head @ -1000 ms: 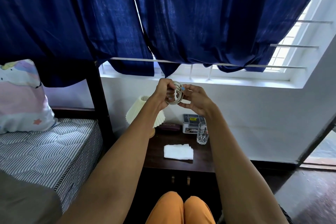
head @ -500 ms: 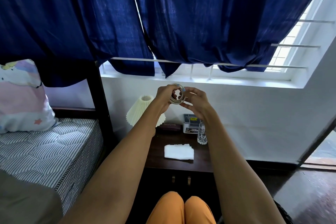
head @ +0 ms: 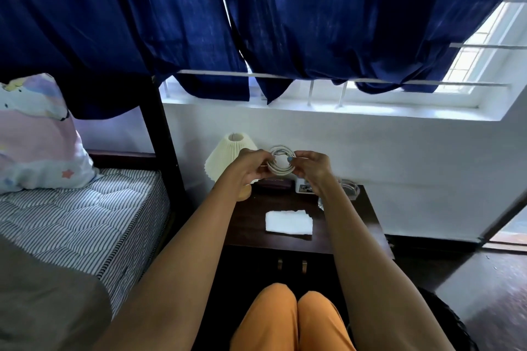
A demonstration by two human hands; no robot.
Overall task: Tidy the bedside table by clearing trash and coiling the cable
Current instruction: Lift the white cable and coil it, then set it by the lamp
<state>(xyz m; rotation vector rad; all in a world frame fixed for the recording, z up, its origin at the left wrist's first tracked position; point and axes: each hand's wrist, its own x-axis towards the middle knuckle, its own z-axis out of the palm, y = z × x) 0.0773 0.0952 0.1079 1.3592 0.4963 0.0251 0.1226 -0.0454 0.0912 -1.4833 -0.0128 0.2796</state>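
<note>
A white cable point(head: 281, 169) wound into a small round coil hangs in the air above the back of the dark bedside table point(head: 362, 225). My left hand point(head: 248, 165) pinches the coil's left side. My right hand point(head: 312, 167) pinches its right side, with a blue-painted nail showing against the loops. A folded white tissue point(head: 288, 222) lies flat in the middle of the tabletop.
A pleated cream lamp point(head: 226, 158) stands at the table's back left. A dark case point(head: 275, 185), a small box point(head: 305, 188), a drinking glass point(head: 320, 204) and a glass ashtray point(head: 349, 189) sit along the back. The bed point(head: 71, 222) lies left; blue curtains hang above.
Both hands have lowered the coil from in front of the window sill down towards the tabletop. The coil now faces me as a flat ring.
</note>
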